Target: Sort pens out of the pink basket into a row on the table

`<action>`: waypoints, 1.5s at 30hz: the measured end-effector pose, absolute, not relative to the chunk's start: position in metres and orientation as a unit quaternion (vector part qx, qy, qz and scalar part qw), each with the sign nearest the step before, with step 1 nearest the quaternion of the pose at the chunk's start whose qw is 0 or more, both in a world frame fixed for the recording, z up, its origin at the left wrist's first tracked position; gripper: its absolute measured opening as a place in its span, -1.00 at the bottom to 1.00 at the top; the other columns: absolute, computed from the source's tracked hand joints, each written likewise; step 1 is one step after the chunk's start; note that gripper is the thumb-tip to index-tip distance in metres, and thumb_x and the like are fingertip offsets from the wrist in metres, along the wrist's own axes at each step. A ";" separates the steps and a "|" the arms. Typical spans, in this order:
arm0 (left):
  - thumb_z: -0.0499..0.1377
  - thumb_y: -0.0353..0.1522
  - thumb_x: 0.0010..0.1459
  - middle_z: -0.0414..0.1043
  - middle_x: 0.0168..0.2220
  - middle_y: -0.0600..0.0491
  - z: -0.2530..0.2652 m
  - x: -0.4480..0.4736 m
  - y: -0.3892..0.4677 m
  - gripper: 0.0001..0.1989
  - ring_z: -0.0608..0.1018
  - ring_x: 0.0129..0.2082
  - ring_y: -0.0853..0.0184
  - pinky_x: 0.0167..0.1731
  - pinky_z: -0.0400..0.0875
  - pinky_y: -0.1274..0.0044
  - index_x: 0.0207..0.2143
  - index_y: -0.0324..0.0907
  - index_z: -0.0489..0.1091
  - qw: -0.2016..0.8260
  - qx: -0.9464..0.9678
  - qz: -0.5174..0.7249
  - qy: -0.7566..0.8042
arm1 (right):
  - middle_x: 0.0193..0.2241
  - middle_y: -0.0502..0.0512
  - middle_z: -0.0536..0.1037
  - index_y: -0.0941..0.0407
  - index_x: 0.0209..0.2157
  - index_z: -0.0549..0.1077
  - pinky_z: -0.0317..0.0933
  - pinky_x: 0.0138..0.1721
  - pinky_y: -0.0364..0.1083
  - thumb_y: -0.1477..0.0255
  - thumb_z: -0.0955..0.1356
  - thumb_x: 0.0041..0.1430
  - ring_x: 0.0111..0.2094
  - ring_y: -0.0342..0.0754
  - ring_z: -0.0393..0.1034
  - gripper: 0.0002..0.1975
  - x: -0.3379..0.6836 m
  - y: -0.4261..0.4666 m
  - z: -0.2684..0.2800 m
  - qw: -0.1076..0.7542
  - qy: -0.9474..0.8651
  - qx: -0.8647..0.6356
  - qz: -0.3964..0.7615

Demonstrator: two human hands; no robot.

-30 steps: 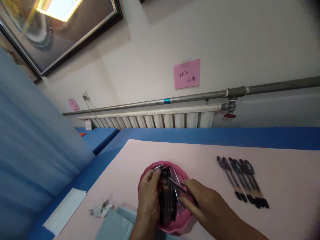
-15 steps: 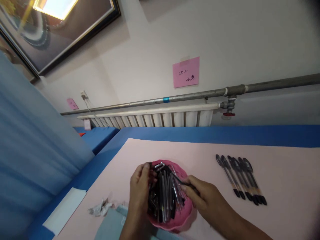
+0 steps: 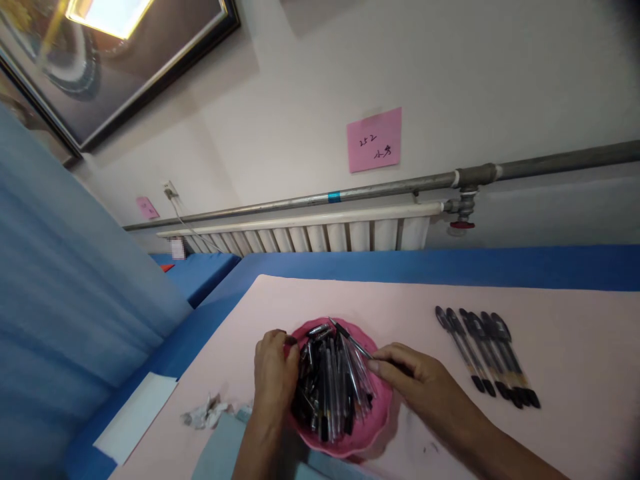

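A pink scalloped bowl (image 3: 381,427) stands before me, filled with pen parts (image 3: 333,387): clear tubes, black pieces and shiny tips. Over its right side, my right hand (image 3: 417,377) pinches a pen (image 3: 356,341) near one end. The pen's black grip and pointed tip slant up and left above the parts. At the left rim, my left hand (image 3: 273,373) is closed with a small black piece (image 3: 290,340) at its fingertips; its exact kind is unclear. Several black-capped pens (image 3: 487,357) lie side by side on the pink sheet to the right.
The pink sheet (image 3: 410,300) covers a blue-topped table (image 3: 500,263). Crumpled wrapping (image 3: 205,412) and a white paper (image 3: 135,417) lie at left, near a blue curtain (image 3: 75,300). Behind the table are a radiator (image 3: 315,238) and a pipe (image 3: 390,190).
My right hand has shifted slightly right with the pen, and its tip now points up and left. My left hand has drawn back left from over the parts to the bowl's rim.
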State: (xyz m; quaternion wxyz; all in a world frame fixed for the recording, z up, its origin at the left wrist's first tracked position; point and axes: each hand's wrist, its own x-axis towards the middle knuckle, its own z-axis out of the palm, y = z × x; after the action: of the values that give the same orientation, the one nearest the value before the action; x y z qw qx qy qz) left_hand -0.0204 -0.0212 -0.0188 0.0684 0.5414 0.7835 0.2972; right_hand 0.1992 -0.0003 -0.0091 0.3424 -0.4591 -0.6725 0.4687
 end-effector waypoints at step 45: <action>0.04 -0.46 0.01 0.43 -0.28 0.05 -0.003 -0.001 -0.031 -0.78 0.45 -0.25 0.32 -0.22 0.31 0.49 -0.29 -0.12 0.40 0.172 0.639 0.426 0.617 | -0.39 0.13 0.47 0.10 -0.28 0.46 0.22 -0.32 -0.02 0.46 0.14 0.25 -0.35 -0.02 0.31 -0.72 0.219 0.015 -0.011 0.325 -0.882 -0.339 0.038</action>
State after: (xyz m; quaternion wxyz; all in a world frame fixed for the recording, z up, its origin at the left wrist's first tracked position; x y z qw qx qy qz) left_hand -0.0010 -0.0314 -0.0034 0.1718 0.6386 0.6174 0.4259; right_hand 0.2190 0.0145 -0.0108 0.3252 -0.3393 -0.8819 0.0380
